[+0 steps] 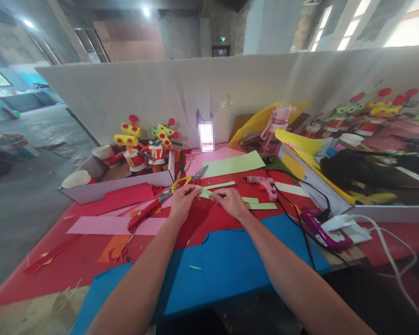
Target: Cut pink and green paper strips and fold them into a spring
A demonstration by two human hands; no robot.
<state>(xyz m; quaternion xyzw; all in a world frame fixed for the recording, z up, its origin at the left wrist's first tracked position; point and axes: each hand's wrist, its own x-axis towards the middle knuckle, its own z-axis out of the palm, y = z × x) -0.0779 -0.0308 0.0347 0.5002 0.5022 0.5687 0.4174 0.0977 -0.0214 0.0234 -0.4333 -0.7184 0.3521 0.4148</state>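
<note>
Over the red sheet on the table, my left hand (184,201) and my right hand (230,200) pinch the two ends of a small light-green paper strip (206,192). Beyond my left hand lie yellow-handled scissors (195,176), their blades pointing away. A red-handled tool (145,215) rests just left of that hand, partly hidden by it. More green paper strips (261,205) lie right of my right hand. A pink hot glue gun (263,182) sits further off, and a large light-green sheet (234,164) lies behind the hands.
Paper figures (136,158) stand in a box at the left, beside paper cups (77,179). Pink paper (117,225) covers the left side. A purple power strip (323,230) with trailing cables lies at the right, next to a cluttered white box (387,213). Blue paper (216,265) covers the front edge.
</note>
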